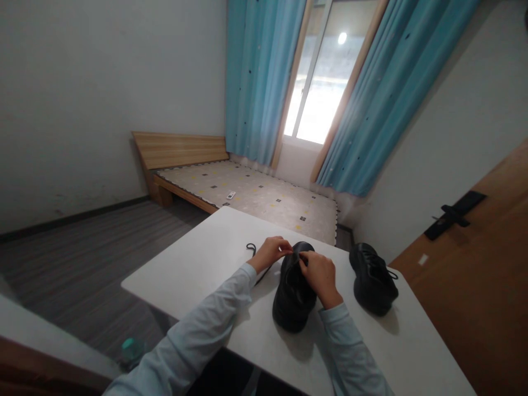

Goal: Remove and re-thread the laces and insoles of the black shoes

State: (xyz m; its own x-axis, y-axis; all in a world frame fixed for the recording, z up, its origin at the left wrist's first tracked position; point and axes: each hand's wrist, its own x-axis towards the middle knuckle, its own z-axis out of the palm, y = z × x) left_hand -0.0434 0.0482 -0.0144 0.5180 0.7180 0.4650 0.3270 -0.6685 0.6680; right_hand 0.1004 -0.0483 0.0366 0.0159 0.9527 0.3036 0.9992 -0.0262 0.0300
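Note:
A black lace-up shoe [293,308] stands on the white table, its toe pointing away from me and its heel nearest. My left hand [270,254] comes in from the left, thumb and forefinger pinched at the lacing area over the black shoelace. Part of that shoelace [251,247] trails on the tabletop left of the shoe, passing behind my left wrist and ending in a loop. On the shoe's right side, my right hand [320,275] is closed on the upper by the eyelets. The fingertips are small, and the exact grip is partly hidden.
A second black shoe [373,280] with laces stands on the table [198,258] to the right. Beyond the table is a bed [268,192] with a small white object [230,195] on it. A wooden door [466,275] is at the right, a green-capped bottle [131,347] at lower left.

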